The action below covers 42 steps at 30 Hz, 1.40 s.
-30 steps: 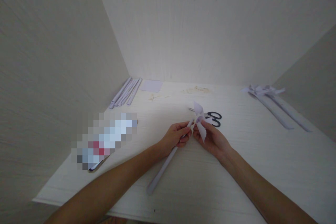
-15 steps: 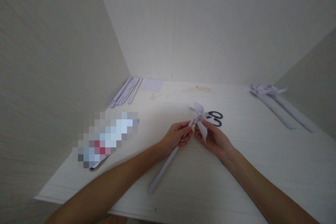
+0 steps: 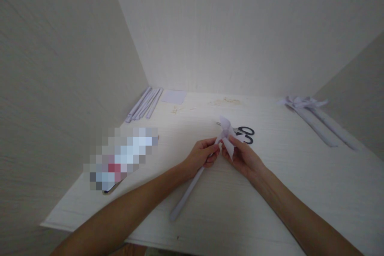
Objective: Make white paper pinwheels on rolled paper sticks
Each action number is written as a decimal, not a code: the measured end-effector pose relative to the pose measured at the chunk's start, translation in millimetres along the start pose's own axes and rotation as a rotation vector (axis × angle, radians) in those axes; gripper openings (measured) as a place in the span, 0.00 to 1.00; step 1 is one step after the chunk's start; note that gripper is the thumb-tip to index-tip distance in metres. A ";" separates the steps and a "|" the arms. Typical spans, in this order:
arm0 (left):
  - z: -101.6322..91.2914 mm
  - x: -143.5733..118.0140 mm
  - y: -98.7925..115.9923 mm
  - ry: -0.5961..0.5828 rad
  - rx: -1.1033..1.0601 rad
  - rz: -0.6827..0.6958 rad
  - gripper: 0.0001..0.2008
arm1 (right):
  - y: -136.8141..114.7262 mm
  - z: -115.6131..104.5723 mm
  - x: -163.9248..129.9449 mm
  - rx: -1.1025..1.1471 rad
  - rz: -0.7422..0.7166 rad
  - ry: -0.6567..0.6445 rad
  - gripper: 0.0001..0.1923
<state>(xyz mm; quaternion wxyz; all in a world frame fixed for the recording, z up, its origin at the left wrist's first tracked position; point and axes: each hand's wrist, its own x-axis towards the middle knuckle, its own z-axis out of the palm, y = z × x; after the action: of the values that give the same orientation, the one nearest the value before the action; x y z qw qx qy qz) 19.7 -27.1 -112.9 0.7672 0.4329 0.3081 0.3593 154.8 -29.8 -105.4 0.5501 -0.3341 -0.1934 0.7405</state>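
My left hand (image 3: 200,157) is closed around the upper part of a rolled paper stick (image 3: 186,200), which slants down toward the table's front edge. At the top of that stick is a pale lilac paper pinwheel (image 3: 225,125) with its blades folded out. My right hand (image 3: 246,161) pinches the pinwheel from the right, thumb near a lower blade. The pinwheel touches or nearly touches the stick's end; how they join is too small to make out. Just behind lie scissors (image 3: 247,130) with black handles, their blades partly hidden by the pinwheel.
Several rolled paper sticks (image 3: 144,105) lie at the back left, beside a square paper sheet (image 3: 174,97). Two pinwheels on sticks (image 3: 315,122) rest at the right. A blurred-out phone-like device (image 3: 126,158) lies at the left. Thin tan scraps (image 3: 232,101) are near the back wall.
The pinwheel has shifted slightly left, closer against the stick's top end, and turned a little. My right hand moved with it; my left hand has barely moved.
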 end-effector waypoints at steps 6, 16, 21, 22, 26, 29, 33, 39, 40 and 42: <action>2.2 -1.5 2.3 0.045 -0.005 0.001 0.11 | 6.5 2.5 -1.1 -0.045 -0.127 -0.008 0.08; 3.2 -2.9 3.6 0.048 -0.031 0.023 0.08 | 10.9 -0.3 -0.9 -0.148 -0.199 0.066 0.08; 3.1 -4.4 2.4 0.055 -0.010 0.052 0.09 | 13.5 -1.8 -1.3 -0.236 -0.249 0.093 0.06; 3.1 -4.6 2.3 0.054 -0.007 0.056 0.09 | 13.7 -2.1 -1.1 -0.247 -0.258 0.099 0.06; 4.1 -6.2 3.0 0.058 0.002 0.061 0.11 | 13.9 -3.2 0.1 -0.277 -0.269 0.096 0.06; 5.2 -7.7 4.1 0.073 0.018 0.053 0.11 | 14.1 -3.2 0.5 -0.287 -0.263 0.084 0.06; 5.8 -8.5 5.1 0.073 0.033 0.055 0.11 | 13.1 -2.4 0.5 -0.276 -0.241 0.074 0.06; 5.2 -7.7 4.9 0.071 0.028 0.013 0.12 | 10.7 -3.9 1.7 -0.226 -0.224 0.019 0.06; 5.1 -7.4 4.8 0.069 0.028 0.019 0.12 | 10.4 -4.4 2.0 -0.220 -0.228 0.006 0.06; 4.7 -6.5 4.6 0.065 0.028 0.049 0.12 | 9.8 -5.2 2.4 -0.208 -0.234 -0.018 0.06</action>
<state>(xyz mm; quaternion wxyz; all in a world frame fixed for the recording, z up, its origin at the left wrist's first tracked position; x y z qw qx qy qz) 18.5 -32.8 -105.7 0.7417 0.4390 0.3274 0.3874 151.3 -31.1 -116.1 0.5935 -0.3579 -0.3113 0.6502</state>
